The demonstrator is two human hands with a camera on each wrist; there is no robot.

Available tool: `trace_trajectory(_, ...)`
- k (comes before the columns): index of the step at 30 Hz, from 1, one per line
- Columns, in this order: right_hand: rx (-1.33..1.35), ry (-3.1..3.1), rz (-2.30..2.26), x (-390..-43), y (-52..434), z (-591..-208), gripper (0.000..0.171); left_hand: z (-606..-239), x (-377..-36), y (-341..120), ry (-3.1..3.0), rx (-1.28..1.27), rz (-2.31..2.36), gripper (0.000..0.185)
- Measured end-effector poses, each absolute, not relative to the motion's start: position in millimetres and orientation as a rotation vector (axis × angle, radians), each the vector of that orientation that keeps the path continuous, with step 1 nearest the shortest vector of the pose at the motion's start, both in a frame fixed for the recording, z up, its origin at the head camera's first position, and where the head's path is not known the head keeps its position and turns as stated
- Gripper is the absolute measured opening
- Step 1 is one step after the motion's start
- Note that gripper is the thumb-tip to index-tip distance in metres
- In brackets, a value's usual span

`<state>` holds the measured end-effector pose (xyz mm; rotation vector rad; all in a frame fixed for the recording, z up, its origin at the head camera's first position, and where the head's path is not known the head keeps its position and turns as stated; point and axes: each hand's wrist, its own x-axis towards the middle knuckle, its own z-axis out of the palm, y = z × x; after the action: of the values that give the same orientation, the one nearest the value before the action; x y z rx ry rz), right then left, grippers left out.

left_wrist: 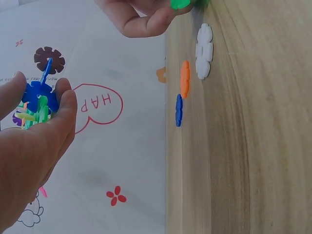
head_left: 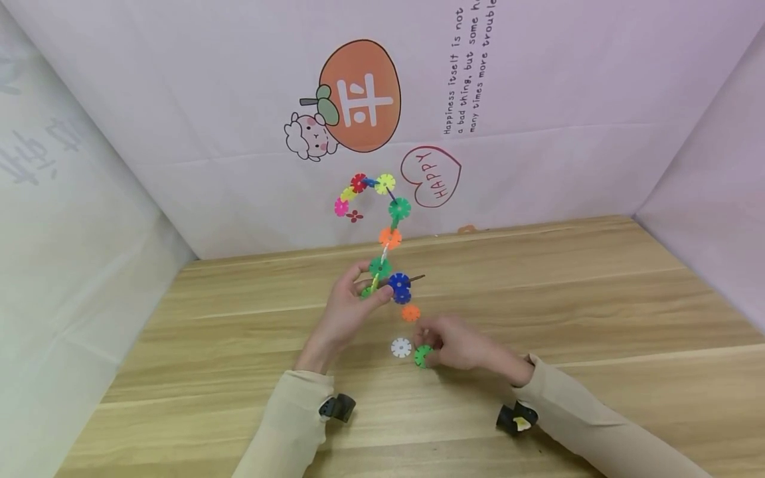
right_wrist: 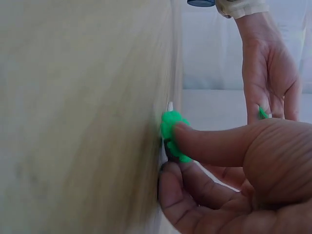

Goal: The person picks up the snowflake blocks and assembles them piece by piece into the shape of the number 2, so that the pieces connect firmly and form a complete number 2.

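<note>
My left hand (head_left: 346, 309) holds a chain of colourful notched snowflake discs (head_left: 400, 209) that curves up in front of the wall cloth. In the left wrist view, thumb and fingers grip a blue disc (left_wrist: 36, 95) of this chain, and a brown disc (left_wrist: 48, 61) joins on through another blue disc seen edge-on. Low over the table, my right hand (head_left: 457, 342) pinches a green disc (head_left: 423, 356) between thumb and fingers; the right wrist view shows the thumb pressed on that green disc (right_wrist: 170, 122).
Loose on the wooden table (head_left: 239, 372) lie a white disc (head_left: 401, 347), an orange disc (head_left: 410, 313) and a blue disc (left_wrist: 179, 110). Behind the table's far edge hangs a printed white cloth (head_left: 239, 133), with further cloth on both sides.
</note>
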<state>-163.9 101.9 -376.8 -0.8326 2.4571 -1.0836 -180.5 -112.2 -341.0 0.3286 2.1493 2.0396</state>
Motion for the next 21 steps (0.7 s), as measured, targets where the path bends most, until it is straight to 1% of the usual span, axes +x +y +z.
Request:
trace_trajectory(5, -0.811, 2.44, -1.214, -168, 107, -377, 0.014, -342, -180, -111, 2.148, 0.328, 2.051, 0.037)
trace_trajectory(14, -0.706, 2.521, -1.307, -175, 113, -361, 0.014, -342, -179, -109, 2.121, 0.364, 2.077, 0.041)
trace_trajectory(21, -0.576, 2.617, -1.403, -179, 112, -348, 0.012, -342, -179, -109, 2.126, 0.336, 2.068, 0.04)
